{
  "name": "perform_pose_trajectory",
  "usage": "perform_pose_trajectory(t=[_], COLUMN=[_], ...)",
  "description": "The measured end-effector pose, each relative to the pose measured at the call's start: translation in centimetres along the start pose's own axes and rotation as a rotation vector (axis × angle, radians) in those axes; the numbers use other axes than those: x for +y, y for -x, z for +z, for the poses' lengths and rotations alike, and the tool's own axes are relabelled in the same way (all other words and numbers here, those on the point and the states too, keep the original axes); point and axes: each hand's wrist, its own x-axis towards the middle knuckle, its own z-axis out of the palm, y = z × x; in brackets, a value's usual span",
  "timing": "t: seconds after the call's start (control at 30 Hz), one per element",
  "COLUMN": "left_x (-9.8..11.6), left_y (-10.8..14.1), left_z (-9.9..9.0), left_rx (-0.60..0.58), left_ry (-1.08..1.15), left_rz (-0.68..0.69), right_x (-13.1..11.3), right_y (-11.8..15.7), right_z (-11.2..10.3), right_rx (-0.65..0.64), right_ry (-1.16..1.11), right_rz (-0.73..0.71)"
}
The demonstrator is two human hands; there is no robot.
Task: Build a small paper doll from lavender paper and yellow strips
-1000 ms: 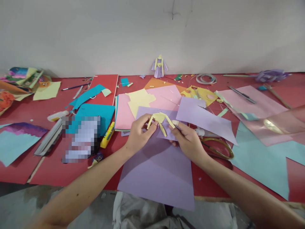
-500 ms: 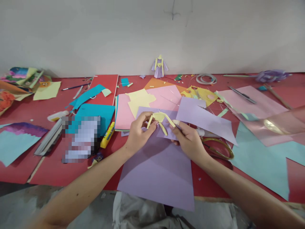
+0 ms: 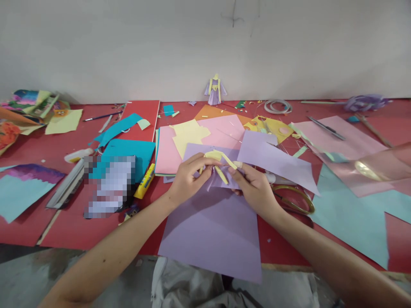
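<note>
Two hands pinching one small paper doll: left hand (image 3: 185, 177) and right hand (image 3: 253, 188) both gripping the half-built purple-and-yellow paper figure (image 3: 217, 169) above the lilac sheet (image 3: 213, 231). Yellow strips attached, purple skirt loose; finished paper doll (image 3: 215, 90) standing by wall.

Pixelated block (image 3: 111, 185) unreadable, scissors (image 3: 293, 199) partly behind right wrist, pink sheet (image 3: 379, 164) perhaps cut off at edge

Small yellow-and-lilac paper figure (image 3: 217, 167), pinched aloft
</note>
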Motion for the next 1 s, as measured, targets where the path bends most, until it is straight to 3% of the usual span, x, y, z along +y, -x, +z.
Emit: perform_pose_trajectory(t=[0.23,0.5,1.0], left_x=[-0.16,-0.33,-0.46], left_y=[0.05,-0.14,0.00], left_z=[0.29,0.32,0.36], left_rx=[-0.005,0.010,0.015], left_ry=[0.036,0.019,0.023], left_rz=[0.063,0.101,0.088], right_x=[-0.33,-0.11,-0.51], right_y=[-0.15,-0.22,-0.41], right_z=[-0.16,-0.38,-0.62], right_rx=[0.026,-0.017,0.008], right_ry=[0.091,0.045,0.094], right_rz=[-0.136,-0.046,-0.047])
